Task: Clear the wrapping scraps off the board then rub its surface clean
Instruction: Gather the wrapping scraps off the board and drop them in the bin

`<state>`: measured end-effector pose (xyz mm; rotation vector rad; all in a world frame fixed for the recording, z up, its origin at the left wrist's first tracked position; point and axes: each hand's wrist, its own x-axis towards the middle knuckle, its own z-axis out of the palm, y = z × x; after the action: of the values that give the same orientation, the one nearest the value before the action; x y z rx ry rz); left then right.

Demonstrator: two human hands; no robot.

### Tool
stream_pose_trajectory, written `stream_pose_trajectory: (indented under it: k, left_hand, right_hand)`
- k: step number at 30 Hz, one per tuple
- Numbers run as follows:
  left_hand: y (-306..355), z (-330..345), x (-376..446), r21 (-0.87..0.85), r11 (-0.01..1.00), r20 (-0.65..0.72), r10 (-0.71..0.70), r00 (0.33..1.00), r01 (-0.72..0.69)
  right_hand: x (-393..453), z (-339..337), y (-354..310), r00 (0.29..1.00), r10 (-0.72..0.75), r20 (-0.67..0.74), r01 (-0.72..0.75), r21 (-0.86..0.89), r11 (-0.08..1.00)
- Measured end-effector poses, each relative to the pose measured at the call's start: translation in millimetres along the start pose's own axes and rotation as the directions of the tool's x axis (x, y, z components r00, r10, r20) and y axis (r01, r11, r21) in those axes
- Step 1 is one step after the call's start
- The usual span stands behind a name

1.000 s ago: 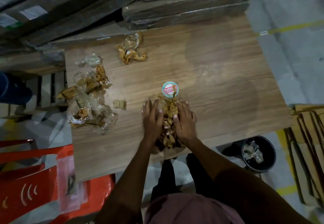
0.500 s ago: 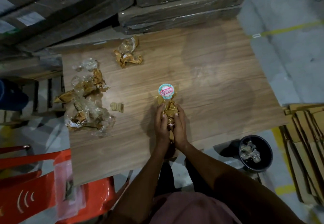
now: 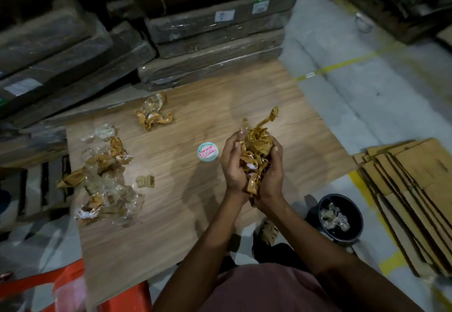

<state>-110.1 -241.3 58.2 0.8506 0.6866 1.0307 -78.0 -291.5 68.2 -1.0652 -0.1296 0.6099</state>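
A wood-grain board (image 3: 186, 214) lies in front of me. My left hand (image 3: 232, 162) and my right hand (image 3: 272, 172) are cupped together above its right half, both closed around a bundle of brown tape scraps (image 3: 256, 148). A loose strip sticks up from the bundle. A big pile of brown tape and clear film scraps (image 3: 102, 179) covers the board's left side. A smaller crumpled wad (image 3: 152, 113) lies near the far edge, and a tiny scrap (image 3: 145, 181) sits alone. A small round tin (image 3: 207, 151) with a teal lid stands left of my hands.
A black bucket (image 3: 338, 216) with scraps inside stands on the floor at the board's right corner. Flattened cardboard sheets (image 3: 411, 189) lie to the right. Wrapped stacked packages (image 3: 208, 40) rise behind the board. A red plastic chair (image 3: 73, 287) is at the lower left.
My hands gathered the tape scraps beside the tin, closed around them and lifted the bundle off the board, shifting right. The view has swung right.
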Motion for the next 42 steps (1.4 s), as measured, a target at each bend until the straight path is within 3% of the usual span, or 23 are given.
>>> stream_pose_trajectory:
  k: [12, 17, 22, 26, 29, 33, 35, 36, 39, 42]
  left_hand:
    - [-36, 137, -58, 0.033, 0.993, 0.23, -0.114, 0.967, 0.11]
    - [-85, 219, -85, 0.098, 0.984, 0.25, -0.172, 0.953, 0.152]
    - [-170, 289, -128, 0.249, 0.944, 0.241, -0.276, 0.931, 0.215]
    - [-250, 324, -161, 0.413, 0.845, 0.175, -0.44, 0.881, 0.34]
    - [-308, 338, -172, 0.499, 0.71, 0.107, -0.619, 0.778, 0.497]
    - [-407, 340, -176, 0.642, 0.572, 0.07, -0.707, 0.703, 0.511]
    - [-455, 335, -176, 0.699, 0.488, 0.067, -0.772, 0.632, 0.523]
    - [-482, 330, -176, 0.737, 0.452, 0.07, -0.79, 0.609, 0.502]
    - [-561, 309, -171, 0.871, 0.399, 0.117, -0.733, 0.67, 0.285]
    - [-641, 283, -165, 0.912, 0.375, 0.17, -0.715, 0.678, 0.166]
  right_hand:
    - [17, -100, -102, 0.967, -0.115, -0.226, 0.138, 0.087, 0.987]
    - [50, -179, -158, 0.942, -0.134, -0.309, 0.152, 0.037, 0.988]
    - [76, -286, -188, 0.898, -0.053, -0.436, 0.051, -0.016, 0.999]
    - [95, -373, -184, 0.817, 0.11, -0.566, -0.071, 0.09, 0.993]
    - [112, -436, -166, 0.731, 0.169, -0.661, -0.114, 0.126, 0.986]
    - [142, -514, -128, 0.606, 0.196, -0.771, -0.144, 0.135, 0.98]
    - [157, -548, -105, 0.556, 0.217, -0.803, -0.144, 0.164, 0.976]
    - [163, -565, -93, 0.544, 0.231, -0.806, -0.154, 0.174, 0.973]
    - [186, -623, -45, 0.536, 0.254, -0.805, -0.186, 0.182, 0.966]
    - [202, -680, 10, 0.509, 0.208, -0.835, -0.242, 0.093, 0.966]
